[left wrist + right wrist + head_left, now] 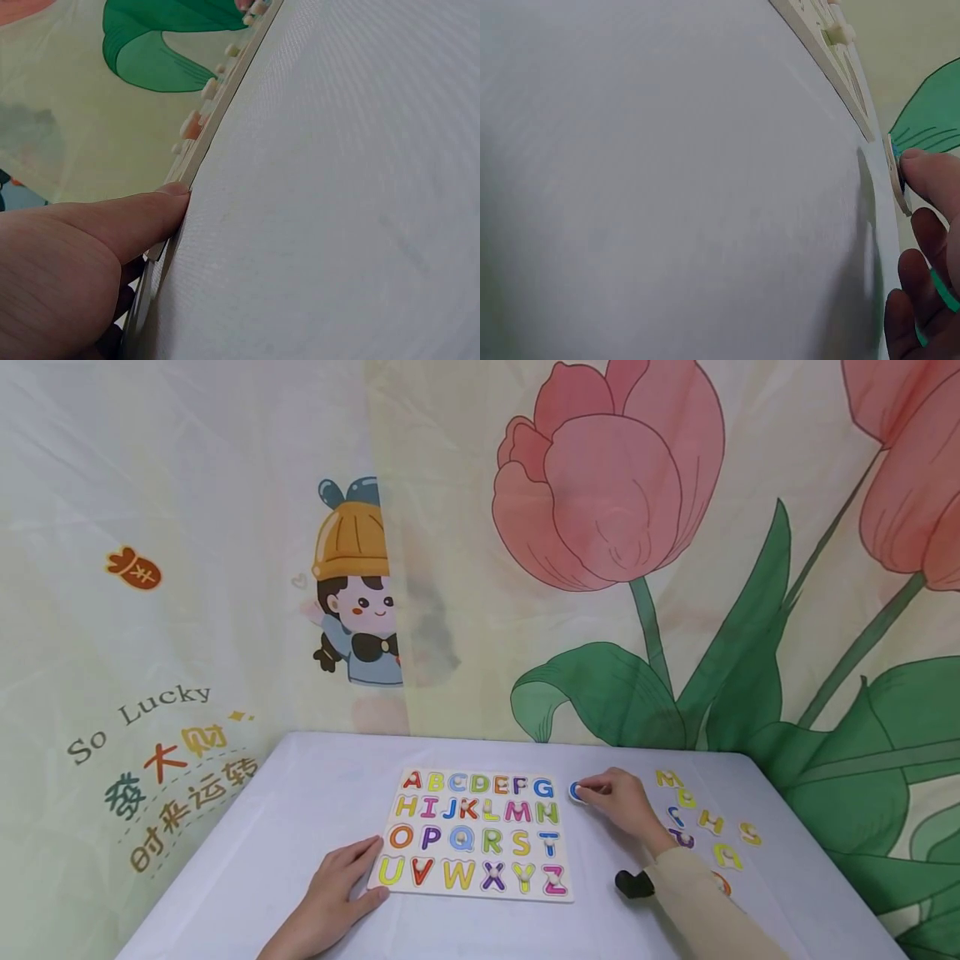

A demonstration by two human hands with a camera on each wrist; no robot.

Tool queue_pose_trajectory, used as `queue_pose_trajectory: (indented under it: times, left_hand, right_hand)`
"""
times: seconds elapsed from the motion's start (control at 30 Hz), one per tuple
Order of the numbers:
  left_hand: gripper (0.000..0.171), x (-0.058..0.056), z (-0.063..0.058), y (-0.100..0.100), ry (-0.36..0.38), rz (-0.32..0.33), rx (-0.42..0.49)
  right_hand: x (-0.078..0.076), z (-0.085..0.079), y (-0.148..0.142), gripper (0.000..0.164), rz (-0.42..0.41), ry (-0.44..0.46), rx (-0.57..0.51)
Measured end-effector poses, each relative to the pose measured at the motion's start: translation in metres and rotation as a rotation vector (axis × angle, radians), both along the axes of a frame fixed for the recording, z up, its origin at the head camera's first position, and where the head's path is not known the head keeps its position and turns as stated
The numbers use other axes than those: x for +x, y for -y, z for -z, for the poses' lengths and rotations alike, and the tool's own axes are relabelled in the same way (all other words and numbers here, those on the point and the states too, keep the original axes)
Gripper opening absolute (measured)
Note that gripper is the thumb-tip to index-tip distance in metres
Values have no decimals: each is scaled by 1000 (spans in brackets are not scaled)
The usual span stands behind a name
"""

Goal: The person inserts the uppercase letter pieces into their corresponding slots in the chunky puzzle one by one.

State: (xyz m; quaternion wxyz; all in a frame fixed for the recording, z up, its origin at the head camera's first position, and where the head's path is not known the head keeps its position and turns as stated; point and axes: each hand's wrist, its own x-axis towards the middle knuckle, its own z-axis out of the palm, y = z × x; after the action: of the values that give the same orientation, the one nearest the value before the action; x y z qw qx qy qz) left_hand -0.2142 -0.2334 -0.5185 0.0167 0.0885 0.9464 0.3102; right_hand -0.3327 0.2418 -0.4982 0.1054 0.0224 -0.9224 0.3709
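A wooden alphabet puzzle board lies on the table, with coloured letters in rows. Several letters carry small knobs. My left hand touches the board's lower left corner, fingers fairly straight along the left side and thumb at the corner. In the left wrist view the thumb presses the board's edge. Just right of the board's upper right corner, my right hand pinches a blue letter piece. The right wrist view shows this letter piece tilted on edge beside the board; fingers hide which letter it is.
Loose letters lie right of the board, among them a yellow M, an H and an S. The right sleeve partly covers a round orange piece. A black object shows beside the sleeve. A printed curtain hangs behind the table.
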Motion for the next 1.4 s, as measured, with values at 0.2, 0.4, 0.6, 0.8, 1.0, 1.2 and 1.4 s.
queue_pose_trajectory:
  times: [0.2,0.4,0.6,0.8,1.0,1.2,1.4]
  left_hand:
    - [79,2,-2,-2,2,-4,3]
    - [78,4,-3,-4,-5,-2,10]
    - [78,3,-2,-4,-10,5,2]
    - [79,1,-2,-2,-10,11,-11]
    - [79,1,-4,1,-13,18,-6]
    - [79,1,-3,3,-23,20,-5]
    - [79,0,-2,1,-20,23,0]
  right_hand:
    - [-10,4,17,19,-21,43,-32]
    - [-17,5,31,20,-59,76,-61]
    - [-19,9,40,19,-53,119,-91]
    - [-18,12,49,25,-19,146,-109]
    - [-18,10,56,27,3,145,-93]
    - [-21,11,61,27,20,137,-52]
    - [-21,11,58,26,18,143,-35]
